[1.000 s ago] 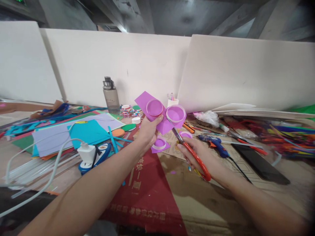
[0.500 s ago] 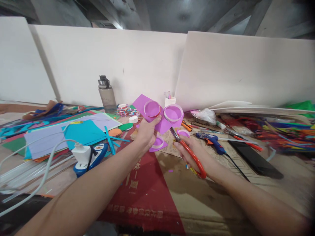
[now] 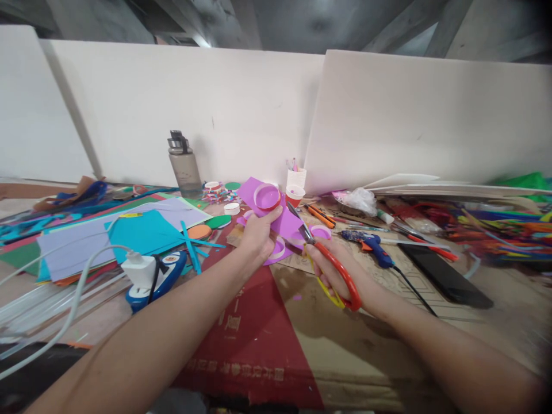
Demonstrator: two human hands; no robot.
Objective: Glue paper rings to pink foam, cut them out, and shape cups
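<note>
We have the left hand pinching a purple sheet, thumb on top, with a pale ring standing on the sheet just above the thumb. The right hand is wrapped round the red-and-yellow scissors — blades pointing up-left at the sheet's right side; we can't tell if they touch it. Under the held sheet, on the table, we spot another ring on purple paper, partly hidden. A purple disc lies just beyond the right hand. Behind the sheet: red cup, white pen holder. Blue glue gun right of the scissors — black phone next to it. Left side: turquoise sheets, grey bottle.
</note>
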